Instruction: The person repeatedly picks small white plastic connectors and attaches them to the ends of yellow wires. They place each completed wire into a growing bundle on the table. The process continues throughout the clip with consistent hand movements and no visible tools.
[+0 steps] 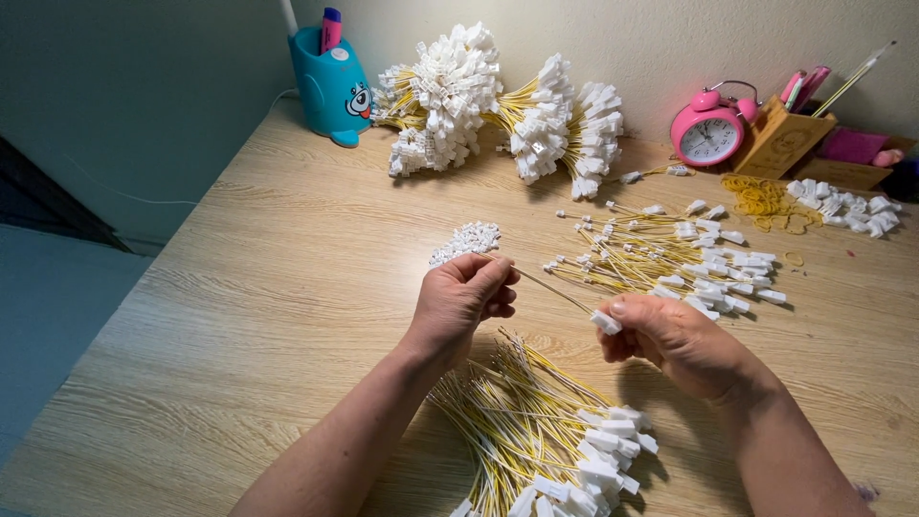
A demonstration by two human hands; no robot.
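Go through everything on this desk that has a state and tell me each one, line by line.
left hand: closed, pinching a wire end
right hand: closed on a white connector
wire: stretched between both hands
bundles: tied, lying on desk
loose wires: scattered
alarm clock: upright

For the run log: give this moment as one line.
left hand: holds wire end | right hand: pinches its white connector | loose wire pile: below hands, on table

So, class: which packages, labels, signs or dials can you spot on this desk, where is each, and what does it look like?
Alarm clock: back right by the wall, round, pink, white dial.
Pen holder: back left, teal, cartoon face sticker.
Wooden box: right of the clock, tan, carved emblem.
No packages or screens.
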